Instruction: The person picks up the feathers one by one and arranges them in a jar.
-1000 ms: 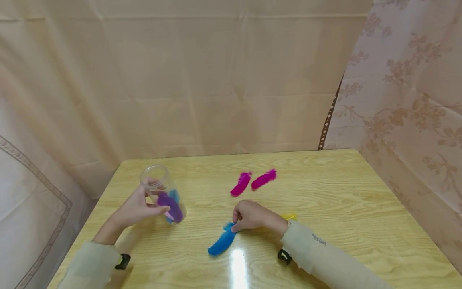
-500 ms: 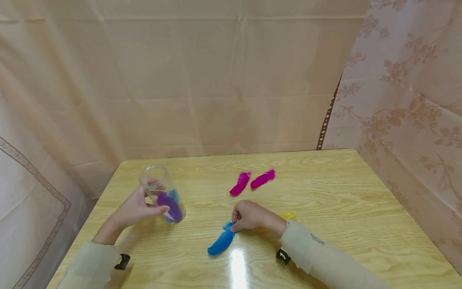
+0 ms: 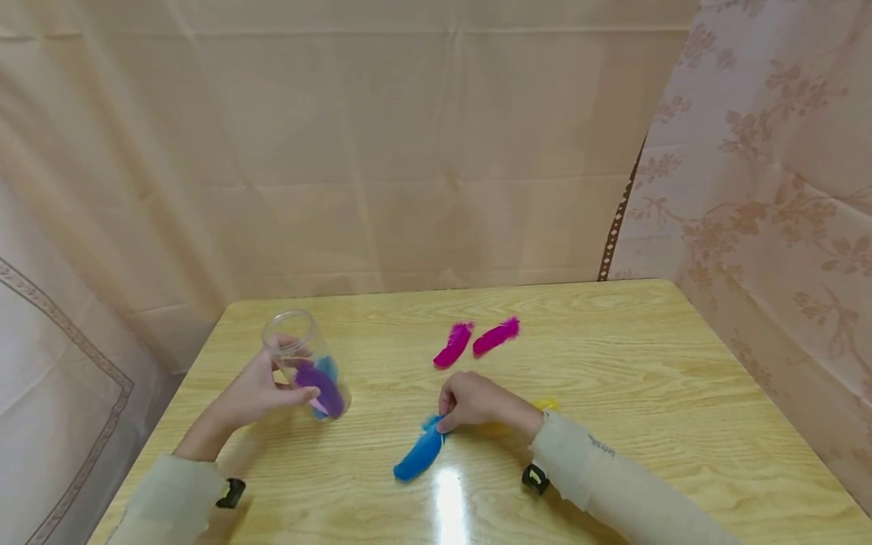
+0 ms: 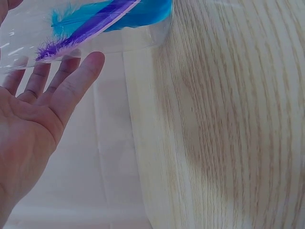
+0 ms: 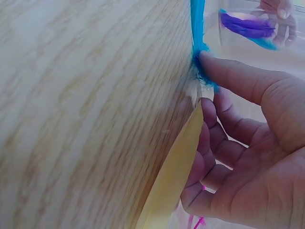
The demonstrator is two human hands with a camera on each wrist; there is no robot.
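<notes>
My left hand (image 3: 255, 390) holds a clear plastic jar (image 3: 315, 337) with its thumb and fingers round the side, at the left of the table. Inside, a purple feather (image 3: 323, 389) lies against a blue feather (image 3: 328, 368); the left wrist view shows both through the jar's wall. Right of the jar, my right hand (image 3: 477, 401) pinches another blue feather (image 3: 418, 457) by its fluffy end, between thumb and index finger. The feather slants down toward the left, low over the table; whether its broad tip touches the wood is unclear.
Two magenta feathers, a left one (image 3: 453, 346) and a right one (image 3: 496, 337), lie beyond the right hand. A yellow feather (image 5: 174, 169) lies beneath that hand, partly hidden in the head view. Curtains stand behind and beside the wooden table (image 3: 613, 356).
My right hand has risen very slightly with the blue feather in its pinch, and the feather's tip has shifted a little. The left hand and the jar stay in place.
</notes>
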